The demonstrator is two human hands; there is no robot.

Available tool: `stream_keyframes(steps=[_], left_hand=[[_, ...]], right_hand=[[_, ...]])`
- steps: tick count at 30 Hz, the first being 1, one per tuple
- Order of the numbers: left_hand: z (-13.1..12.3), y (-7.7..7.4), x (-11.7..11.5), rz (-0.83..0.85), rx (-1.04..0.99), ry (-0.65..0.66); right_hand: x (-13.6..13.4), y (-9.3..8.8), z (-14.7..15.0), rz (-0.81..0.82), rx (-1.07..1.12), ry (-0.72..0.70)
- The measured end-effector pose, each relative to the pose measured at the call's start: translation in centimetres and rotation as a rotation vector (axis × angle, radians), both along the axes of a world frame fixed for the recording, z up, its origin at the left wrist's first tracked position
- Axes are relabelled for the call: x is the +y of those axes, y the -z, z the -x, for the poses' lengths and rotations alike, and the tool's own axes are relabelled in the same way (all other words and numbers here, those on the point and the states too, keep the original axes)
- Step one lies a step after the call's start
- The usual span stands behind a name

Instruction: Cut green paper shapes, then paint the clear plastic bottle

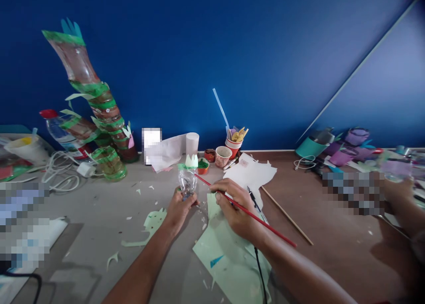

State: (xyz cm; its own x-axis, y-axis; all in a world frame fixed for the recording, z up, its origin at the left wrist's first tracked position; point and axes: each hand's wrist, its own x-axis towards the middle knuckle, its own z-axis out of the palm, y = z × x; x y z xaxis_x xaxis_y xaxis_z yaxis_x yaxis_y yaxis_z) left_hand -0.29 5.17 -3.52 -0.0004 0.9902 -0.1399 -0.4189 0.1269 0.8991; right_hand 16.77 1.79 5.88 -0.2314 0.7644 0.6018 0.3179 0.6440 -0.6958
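Note:
My left hand (177, 211) is wrapped round the base of a clear cut plastic bottle piece (187, 180) with a green rim, held upright above the table. My right hand (234, 209) pinches a long red paintbrush (262, 221) whose tip points at the bottle's upper edge. Under both hands lie pale green paper sheets (226, 255) and scraps. A small red pot of green paint (202, 165) sits just behind the bottle piece.
A tall leaning tower of green-painted bottles (96, 100) stands at the back left, with a water bottle (63, 133) and white cables. Paper cups (223, 155) with brushes, a white roll (192, 143), a wooden stick (287, 215) and white paper lie behind. Another person's arm (403, 204) is at the right, beside purple and teal craft items.

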Motion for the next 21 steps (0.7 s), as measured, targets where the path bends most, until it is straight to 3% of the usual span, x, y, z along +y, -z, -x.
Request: stream_keyframes(steps=[21], left_hand=[[0.07,0.55,0.03,-0.032,0.045,-0.001]], right_hand=[[0.08,0.16,0.06,0.003,-0.024,0.014]])
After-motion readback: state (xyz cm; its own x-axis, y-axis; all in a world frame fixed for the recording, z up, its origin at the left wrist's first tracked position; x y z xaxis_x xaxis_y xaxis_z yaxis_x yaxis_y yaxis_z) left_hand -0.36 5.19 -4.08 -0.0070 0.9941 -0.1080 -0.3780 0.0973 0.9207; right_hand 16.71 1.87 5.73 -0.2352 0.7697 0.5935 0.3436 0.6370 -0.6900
